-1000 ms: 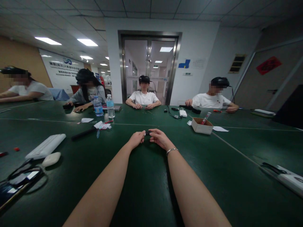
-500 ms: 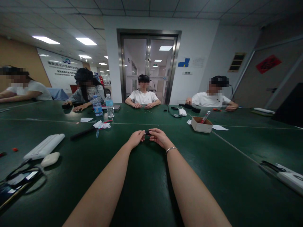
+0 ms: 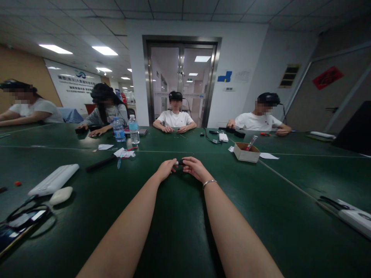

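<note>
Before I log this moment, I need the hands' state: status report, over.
Left hand and right hand both gripping small black object. Object silvery toward left hand. Open box off right, black rod off left, neither touching hands.

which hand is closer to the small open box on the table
Right hand: the open box stands off to its right and slightly farther forward. The left hand is farther from it, left of the right hand.

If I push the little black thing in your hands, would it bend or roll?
The little black thing is probably light, being so small beside the left hand and right hand. It's likely stiff: it looks straight between them. The hands hide part of it, so rolling is unclear.
</note>
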A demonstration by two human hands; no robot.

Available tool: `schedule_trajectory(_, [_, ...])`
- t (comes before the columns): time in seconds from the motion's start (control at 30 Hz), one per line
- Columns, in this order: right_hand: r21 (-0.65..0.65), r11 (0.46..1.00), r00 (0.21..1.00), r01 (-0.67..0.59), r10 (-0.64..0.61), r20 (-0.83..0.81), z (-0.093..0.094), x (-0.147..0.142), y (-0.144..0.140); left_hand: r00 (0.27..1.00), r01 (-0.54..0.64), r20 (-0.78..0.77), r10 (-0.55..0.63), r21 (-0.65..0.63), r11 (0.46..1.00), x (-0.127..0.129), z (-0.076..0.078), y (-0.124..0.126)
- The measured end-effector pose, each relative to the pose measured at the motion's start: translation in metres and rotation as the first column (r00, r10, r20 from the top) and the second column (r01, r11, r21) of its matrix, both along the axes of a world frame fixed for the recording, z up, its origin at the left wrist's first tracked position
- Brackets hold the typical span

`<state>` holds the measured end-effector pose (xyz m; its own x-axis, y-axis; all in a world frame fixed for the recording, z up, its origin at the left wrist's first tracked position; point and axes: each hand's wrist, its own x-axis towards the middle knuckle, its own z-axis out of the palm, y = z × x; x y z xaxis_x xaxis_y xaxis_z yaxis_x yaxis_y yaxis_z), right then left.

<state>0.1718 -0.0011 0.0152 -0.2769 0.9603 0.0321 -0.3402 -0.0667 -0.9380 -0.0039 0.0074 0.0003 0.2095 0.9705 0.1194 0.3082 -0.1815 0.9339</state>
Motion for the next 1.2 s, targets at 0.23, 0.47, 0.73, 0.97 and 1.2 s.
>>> schedule_trajectory(0.23, [0.001,1.0,1.0,0.0,0.0,-0.002,0.0003,-0.0002,-0.0001,1.0,-0.014,-0.002,0.014,0.018,1.0,0.0005,-0.0005,0.0011])
schedule_trajectory(0.47, [-0.007,1.0,1.0,-0.002,0.002,-0.006,0.0005,0.0004,-0.0002,1.0,-0.026,0.003,0.026,-0.001,1.0,0.0005,0.0009,0.0009])
schedule_trajectory(0.73, [-0.016,1.0,1.0,0.0,0.001,0.011,0.002,-0.0003,-0.0008,1.0,-0.025,0.008,0.025,-0.009,1.0,0.0005,0.0023,0.0003])
schedule_trajectory(0.97, [-0.015,1.0,1.0,0.001,-0.001,0.003,0.0027,-0.0001,-0.0021,0.999,-0.033,-0.012,0.033,-0.005,0.999,0.0014,0.0026,0.0005])
schedule_trajectory(1.2, [-0.008,1.0,1.0,-0.005,0.005,0.014,0.0018,0.0,-0.0011,0.999,-0.031,-0.021,0.031,0.003,1.0,0.0,-0.002,0.0048])
